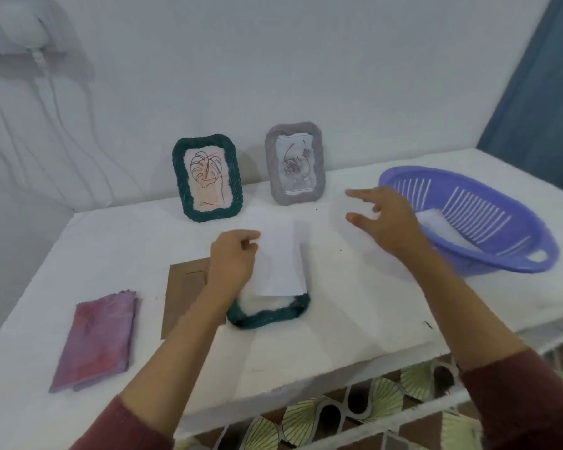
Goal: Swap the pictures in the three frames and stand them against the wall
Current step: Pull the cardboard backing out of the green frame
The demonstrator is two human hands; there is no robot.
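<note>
Two frames lean against the wall: a dark green frame [207,178] with a leaf drawing and a grey frame [295,163] with a rose picture. A third dark green frame [268,311] lies on the table, mostly covered. My left hand [233,259] pinches a white sheet of paper [281,258] by its left edge, holding it over that lying frame. A brown backing board [183,295] lies flat just left of it, partly under my left arm. My right hand [382,217] hovers open above the table to the right, blurred, fingers spread and holding nothing.
A purple slotted plastic basket [475,219] stands tilted at the right with white paper inside. A folded purple-pink cloth [98,339] lies at the front left. The table [355,303] is covered in white; its front edge runs below my arms. White cables hang on the left wall.
</note>
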